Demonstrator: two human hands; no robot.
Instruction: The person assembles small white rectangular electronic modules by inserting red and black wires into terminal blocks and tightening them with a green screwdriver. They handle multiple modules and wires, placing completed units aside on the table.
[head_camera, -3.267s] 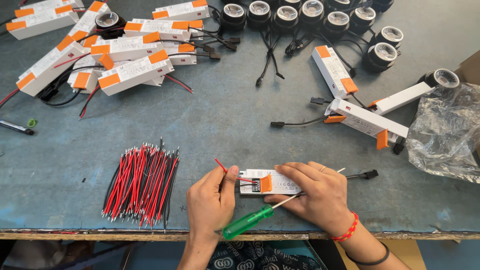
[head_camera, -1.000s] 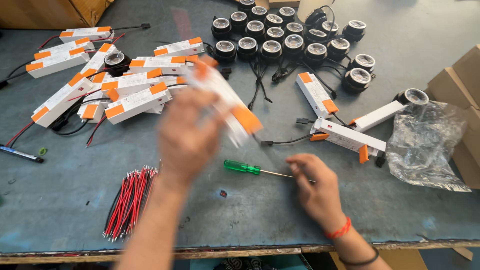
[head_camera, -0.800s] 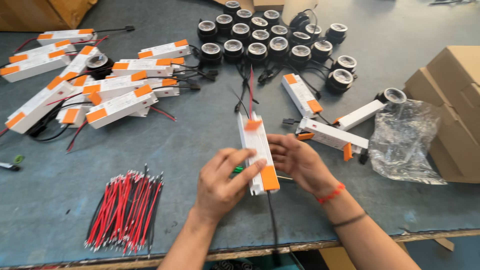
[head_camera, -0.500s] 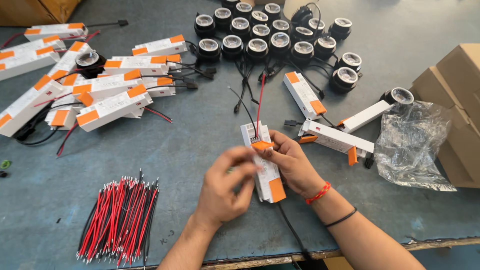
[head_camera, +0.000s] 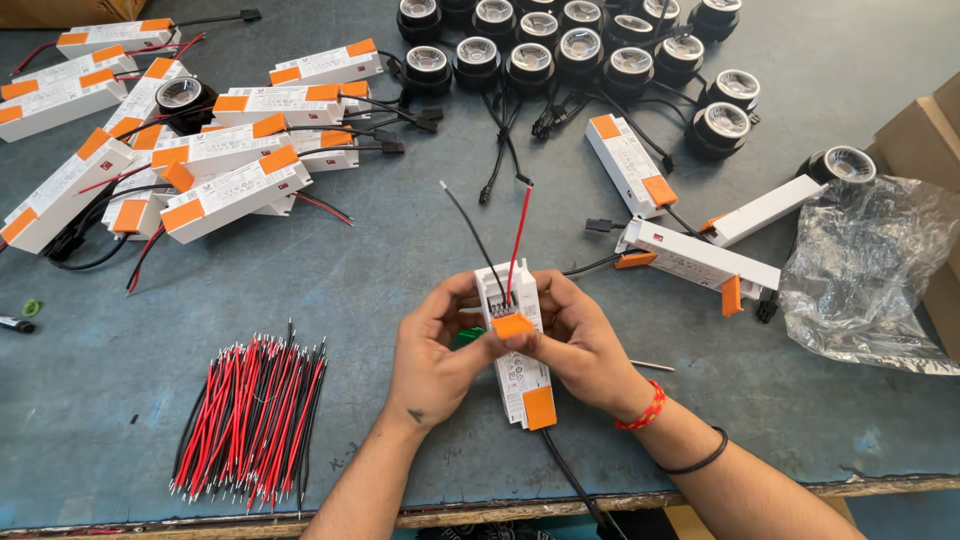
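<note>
Both hands hold one white driver box (head_camera: 521, 372) with orange end caps, lengthwise above the near table edge. My left hand (head_camera: 437, 347) grips its left side, thumb on the loose orange cap (head_camera: 512, 324). My right hand (head_camera: 580, 340) grips the right side, fingers at the same cap. A red wire (head_camera: 518, 233) and a black wire (head_camera: 465, 220) rise from the box's far end. A black cable (head_camera: 572, 478) leaves its near end. The green screwdriver handle (head_camera: 464, 337) shows under my left hand.
A bundle of red and black wires (head_camera: 250, 410) lies at the near left. Several white and orange driver boxes (head_camera: 215, 165) are piled at the far left, others (head_camera: 690, 260) at the right. Black round lamps (head_camera: 560, 45) sit at the back. A plastic bag (head_camera: 880, 270) and cardboard boxes (head_camera: 915, 140) are at the right.
The screwdriver was put down on the table. My left hand lifted the driver box, then both hands turned it lengthwise and drew it closer, fingers now on the orange cap.
</note>
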